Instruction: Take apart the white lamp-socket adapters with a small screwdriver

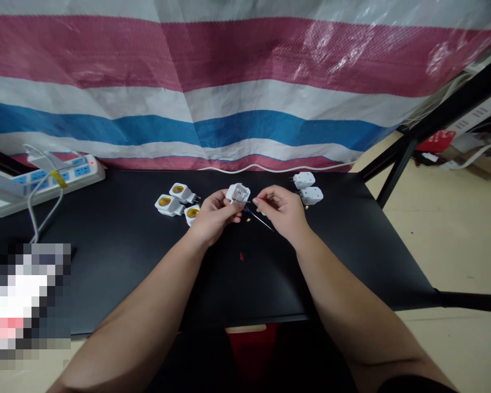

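Holding a white plug housing [238, 194] in your left hand [215, 217], you have that grip closed around it, above the black bench [106, 273]. Your right hand [280, 213] is just beside it, its fingertips [257, 201] pinched together; whether they hold anything small is impossible to tell. A slim screwdriver [259, 220] runs beneath and between your hands, with small brass screws [248, 219] near it. Farther out on the left sit three white lamp-holder adapters [169, 205] with yellow centres; on the right, two white plug units [311, 195] lie near the back edge. A white power strip [45, 183] lies at the back left, and a striped woven tarp [245, 82] hangs behind.
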{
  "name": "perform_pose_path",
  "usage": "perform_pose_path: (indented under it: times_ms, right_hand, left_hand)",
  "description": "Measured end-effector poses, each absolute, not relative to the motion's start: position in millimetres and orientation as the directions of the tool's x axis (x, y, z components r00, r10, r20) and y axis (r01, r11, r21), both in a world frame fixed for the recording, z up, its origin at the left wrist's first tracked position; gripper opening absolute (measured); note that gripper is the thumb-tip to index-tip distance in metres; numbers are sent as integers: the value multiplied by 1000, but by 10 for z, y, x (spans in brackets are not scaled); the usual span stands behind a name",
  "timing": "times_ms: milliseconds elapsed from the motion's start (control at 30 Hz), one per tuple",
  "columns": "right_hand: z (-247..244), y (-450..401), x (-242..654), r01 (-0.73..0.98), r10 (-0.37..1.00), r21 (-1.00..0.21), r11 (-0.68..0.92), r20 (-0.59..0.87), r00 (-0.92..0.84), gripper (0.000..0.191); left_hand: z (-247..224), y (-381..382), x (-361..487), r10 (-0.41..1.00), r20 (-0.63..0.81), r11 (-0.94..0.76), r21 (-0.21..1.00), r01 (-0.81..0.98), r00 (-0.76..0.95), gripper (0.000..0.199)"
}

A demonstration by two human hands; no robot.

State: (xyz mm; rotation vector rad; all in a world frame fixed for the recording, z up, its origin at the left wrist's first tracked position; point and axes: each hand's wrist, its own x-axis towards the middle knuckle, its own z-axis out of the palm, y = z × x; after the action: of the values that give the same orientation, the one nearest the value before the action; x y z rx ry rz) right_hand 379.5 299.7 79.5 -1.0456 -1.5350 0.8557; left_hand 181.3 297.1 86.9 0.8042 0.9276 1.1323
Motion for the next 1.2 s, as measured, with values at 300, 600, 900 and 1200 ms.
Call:
perform_pose_path:
  times_ms: [300, 600, 900, 1200]
  right_hand:
    - [784, 2978, 3768, 332, 840, -777, 535, 531, -110, 4]
    - [783, 2988, 3769, 317, 870, -812, 491, 477, -125, 4]
    - [790, 3017, 3803, 142, 947, -937, 318, 306, -100, 19]
    - [774, 2981, 3733, 30, 963, -974, 223, 216, -159, 25]
  left_hand:
    - [795, 2959, 1803, 952, -96, 189, 932, -309, 291, 44]
    - [768, 2947, 1795, 946, -32, 125, 954, -271, 323, 42]
    - [841, 2958, 1797, 969, -58, 151, 907, -393, 240, 42]
    - [824, 2985, 1803, 982, -82, 152, 874, -462, 169, 54]
